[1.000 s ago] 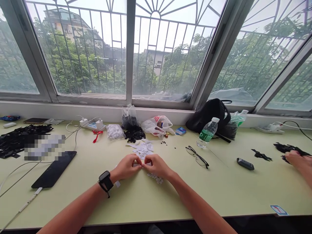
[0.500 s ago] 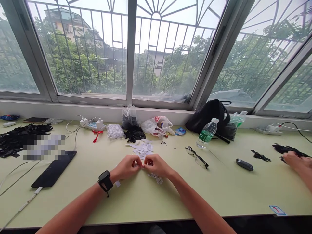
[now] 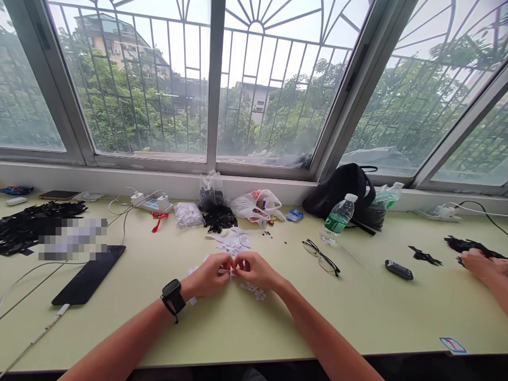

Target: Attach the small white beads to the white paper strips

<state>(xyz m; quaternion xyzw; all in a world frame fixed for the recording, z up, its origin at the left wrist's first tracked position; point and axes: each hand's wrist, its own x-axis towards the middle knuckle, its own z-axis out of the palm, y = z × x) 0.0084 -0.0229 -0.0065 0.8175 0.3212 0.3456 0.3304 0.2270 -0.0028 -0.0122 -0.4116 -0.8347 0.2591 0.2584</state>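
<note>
Head view: left hand pinches a white strip beside right hand, whose grip I can't tell.

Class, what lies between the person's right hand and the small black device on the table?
In the head view, a pair of glasses lies between the right hand and the small black device.

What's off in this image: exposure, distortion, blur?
Head view: sky blown nearly white; head view: window frames splay outward toward the top, probably wide-angle plus tilt; head view: pixelated patch masks something at left; head view: pale bit at the fingers too small to make out.
</note>
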